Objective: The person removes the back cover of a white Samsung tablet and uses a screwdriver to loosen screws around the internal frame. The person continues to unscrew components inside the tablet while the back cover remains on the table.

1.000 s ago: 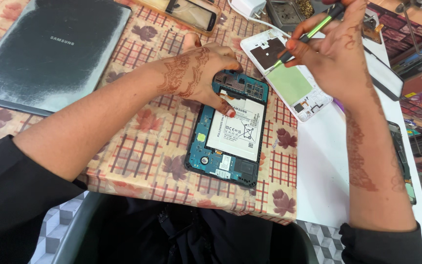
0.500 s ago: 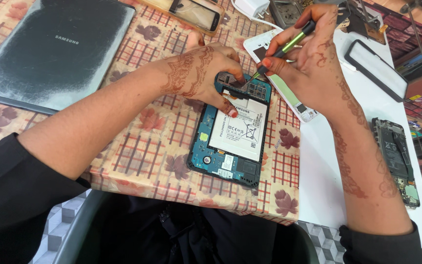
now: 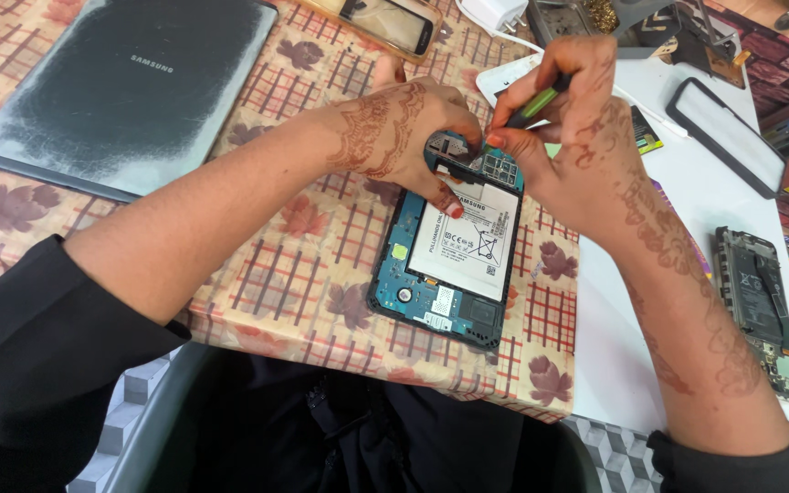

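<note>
Phone, back cover off, lies face down on the checked leaf-print cloth near the table's front edge, top end pointing away from us. We see a white battery filling the middle, teal board exposed above and below it.

Left hand curls over the phone's top left corner, fingertips pressed on the frame and board edge, one finger down on the battery's upper left. Right hand pinches a thin green tool between thumb and fingers, tip angled down onto the top of the board; we can't tell exactly which part it touches, fingers hide it.

Handling, as we judge it: light, flat, stiff body, but fragile with the cover off. Bare board, small connectors and soft battery should not be pressed or poked. Best grip is the outer frame along the long sides; hold it flat on the cloth, which looks glossy so it may slide.

Around: a dark tablet upper left, another phone at top, a white charger, a dark-rimmed white panel on the right, and a second opened phone far right on the white surface.
</note>
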